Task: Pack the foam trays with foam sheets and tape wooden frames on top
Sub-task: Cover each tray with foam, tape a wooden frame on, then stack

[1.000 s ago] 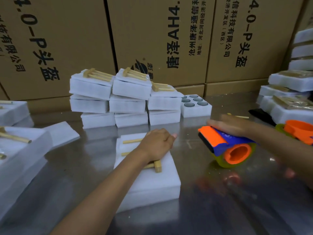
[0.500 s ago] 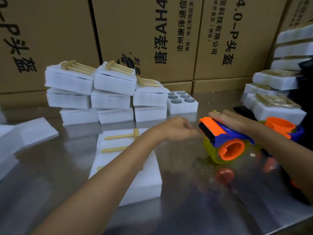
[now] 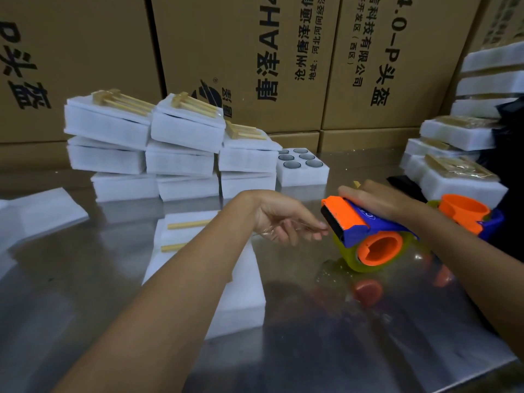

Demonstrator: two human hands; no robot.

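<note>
A white foam tray (image 3: 241,296) lies on the steel table (image 3: 354,336) in front of me. A wooden frame (image 3: 187,224) rests on its top, and my left forearm hides much of both. My right hand (image 3: 377,199) grips the top of a blue and orange tape dispenser (image 3: 365,236) just right of the tray. My left hand (image 3: 286,222) reaches across to the dispenser's blade end. Its thumb and fingers pinch what looks like the clear tape end there.
Stacks of packed foam trays (image 3: 181,131) with taped frames stand at the back. Next to them sits an open tray with round holes (image 3: 302,168). More taped trays (image 3: 459,180) and a second orange dispenser (image 3: 462,208) are at the right. A loose foam sheet (image 3: 42,211) lies left; cardboard boxes (image 3: 226,52) wall the rear.
My left hand left the wooden frame on the tray and moved right to the dispenser's blade end. My right hand stayed on the dispenser. The view shifted right.
</note>
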